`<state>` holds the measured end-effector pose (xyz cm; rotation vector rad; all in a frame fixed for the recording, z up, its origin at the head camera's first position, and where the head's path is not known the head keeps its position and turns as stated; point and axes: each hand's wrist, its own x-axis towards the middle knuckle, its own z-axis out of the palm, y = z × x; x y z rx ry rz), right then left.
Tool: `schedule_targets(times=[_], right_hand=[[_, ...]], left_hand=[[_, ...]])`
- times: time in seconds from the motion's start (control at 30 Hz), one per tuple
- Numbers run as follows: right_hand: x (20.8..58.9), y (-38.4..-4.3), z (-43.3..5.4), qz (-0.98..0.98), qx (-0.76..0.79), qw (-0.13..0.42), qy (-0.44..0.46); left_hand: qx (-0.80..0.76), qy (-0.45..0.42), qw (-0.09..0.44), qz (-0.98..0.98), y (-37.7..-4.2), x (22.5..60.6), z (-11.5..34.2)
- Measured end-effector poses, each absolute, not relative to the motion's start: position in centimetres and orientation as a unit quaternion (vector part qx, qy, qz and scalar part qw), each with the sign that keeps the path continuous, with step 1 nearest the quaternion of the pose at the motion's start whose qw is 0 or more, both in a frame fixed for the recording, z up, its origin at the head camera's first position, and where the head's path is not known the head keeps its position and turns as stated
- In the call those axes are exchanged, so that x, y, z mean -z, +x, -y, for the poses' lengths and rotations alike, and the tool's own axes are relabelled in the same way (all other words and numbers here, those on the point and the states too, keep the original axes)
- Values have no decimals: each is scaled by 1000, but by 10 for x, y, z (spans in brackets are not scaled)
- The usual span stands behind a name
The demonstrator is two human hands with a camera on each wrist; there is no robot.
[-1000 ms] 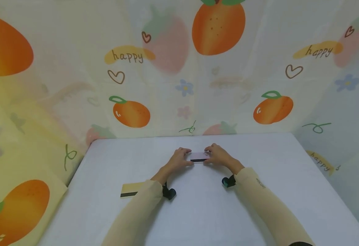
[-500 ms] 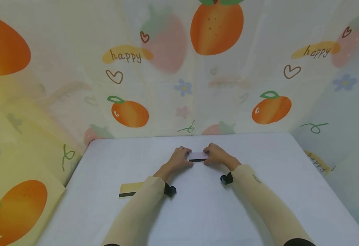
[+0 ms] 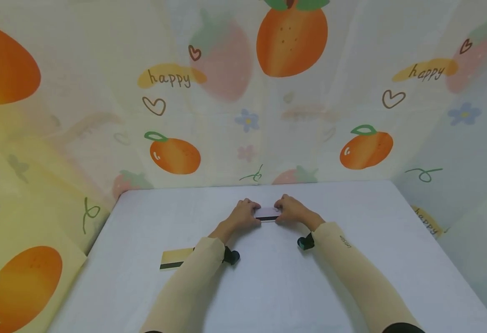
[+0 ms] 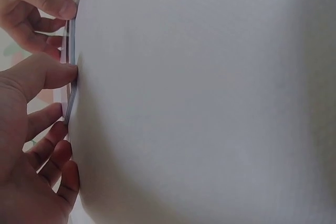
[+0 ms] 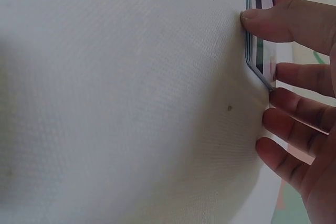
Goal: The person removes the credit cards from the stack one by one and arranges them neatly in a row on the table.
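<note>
A small stack of cards (image 3: 267, 212) lies flat on the white table, its top card pale with a black stripe. My left hand (image 3: 243, 215) grips the stack's left end, thumb on the near edge and fingers at the far side. At the other end my right hand (image 3: 294, 211) pinches it in the same way. In the left wrist view several thin layers show along the edge of the stack (image 4: 72, 40). The right wrist view shows the right thumb pressed against the long edge of the stack (image 5: 249, 45), with fingers round its corner.
A yellow card (image 3: 174, 257) with a black stripe lies on the white table (image 3: 268, 282), partly hidden by the left sleeve (image 3: 197, 277). Behind the table hangs a fruit-printed cloth (image 3: 218, 134). Dark wrist cameras sit below both wrists.
Both hands stay on the stack with hardly any movement. The head view has shifted slightly, and the forearms have moved a little.
</note>
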<state>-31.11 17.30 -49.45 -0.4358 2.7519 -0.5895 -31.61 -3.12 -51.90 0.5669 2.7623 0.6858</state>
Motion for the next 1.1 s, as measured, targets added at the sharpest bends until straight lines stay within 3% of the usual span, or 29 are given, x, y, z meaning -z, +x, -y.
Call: schedule_targets(times=[1.1], right_hand=[[491, -303, -175, -961, 187, 130, -159]], left_hand=[[-259, 195, 153, -934, -314, 510, 34]])
